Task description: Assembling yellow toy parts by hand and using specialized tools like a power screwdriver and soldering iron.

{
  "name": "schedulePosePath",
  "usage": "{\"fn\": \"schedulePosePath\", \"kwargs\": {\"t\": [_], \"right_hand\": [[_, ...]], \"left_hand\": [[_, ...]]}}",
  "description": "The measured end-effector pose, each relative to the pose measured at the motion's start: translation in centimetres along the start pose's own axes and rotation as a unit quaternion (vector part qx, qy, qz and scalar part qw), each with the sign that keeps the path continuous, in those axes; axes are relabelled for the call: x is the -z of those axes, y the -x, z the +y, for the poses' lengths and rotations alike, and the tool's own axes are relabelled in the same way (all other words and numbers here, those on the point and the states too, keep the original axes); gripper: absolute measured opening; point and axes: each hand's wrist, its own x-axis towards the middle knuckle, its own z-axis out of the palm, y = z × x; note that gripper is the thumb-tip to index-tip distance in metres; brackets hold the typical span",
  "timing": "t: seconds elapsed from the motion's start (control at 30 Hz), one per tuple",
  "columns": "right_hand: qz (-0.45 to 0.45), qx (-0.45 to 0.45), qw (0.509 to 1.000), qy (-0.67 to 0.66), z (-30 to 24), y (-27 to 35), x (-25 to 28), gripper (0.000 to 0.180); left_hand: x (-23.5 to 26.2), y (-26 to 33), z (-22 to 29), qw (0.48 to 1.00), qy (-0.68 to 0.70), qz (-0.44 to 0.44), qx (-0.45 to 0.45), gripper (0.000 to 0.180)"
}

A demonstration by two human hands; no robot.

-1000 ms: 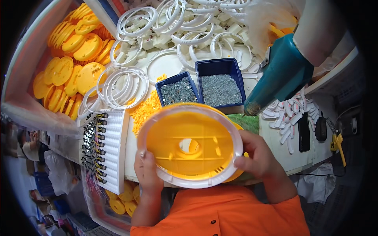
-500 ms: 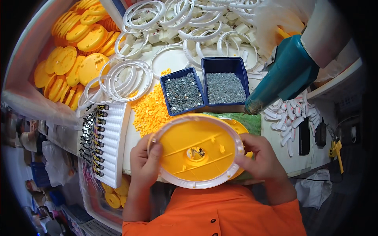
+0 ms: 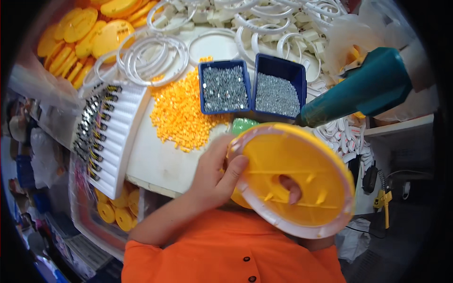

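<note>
A yellow round plate [image 3: 264, 160] with a white ring [image 3: 257, 210] around its rim is held up in front of me, tilted down to the right. My left hand [image 3: 214, 177] grips its left edge, thumb on the near face and fingers behind. Most of my right hand [image 3: 295, 192] is behind the plate; only fingertips show through the centre hole, so its grip is hidden. Thin ribs and small clips stand on the plate's face. Another yellow edge [image 3: 241, 200] peeks out below my left hand, largely covered.
Two blue bins [image 3: 204, 101] of small metal parts stand beyond the plate. A heap of small yellow pieces [image 3: 181, 113] lies left of them, near a white ridged tray [image 3: 120, 137] with wired parts. A teal tool [image 3: 354, 89] juts in from the right. White rings [image 3: 153, 56] lie behind.
The plate has moved right and tilted, its right side lower. My right hand has left the right edge and gone behind it. My left hand has moved right, still gripping; the view has shifted.
</note>
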Motion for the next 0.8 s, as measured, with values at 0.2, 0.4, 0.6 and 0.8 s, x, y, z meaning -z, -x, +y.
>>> {"fn": "schedulePosePath", "kwargs": {"t": [0.2,0.4,0.6,0.8], "right_hand": [[-0.065,0.231,0.81,0.534,-3.5,-0.6,1.7,0.044],[-0.033,0.296,0.56,0.773,-1.6,-2.6,1.3,0.046],[-0.041,0.303,0.519,0.798,-0.6,-4.4,1.6,0.046],[-0.061,0.272,0.506,0.816,-0.2,-4.9,-0.1,0.042]], "left_hand": [[4.2,-0.3,-1.4,0.985,-0.068,0.072,0.144,0.035],[2.1,2.2,-2.4,0.983,-0.096,-0.019,0.155,0.033],[1.7,2.7,-2.9,0.983,-0.067,-0.01,0.17,0.033],[2.9,2.4,-3.4,0.984,-0.019,-0.053,0.171,0.036]]}}
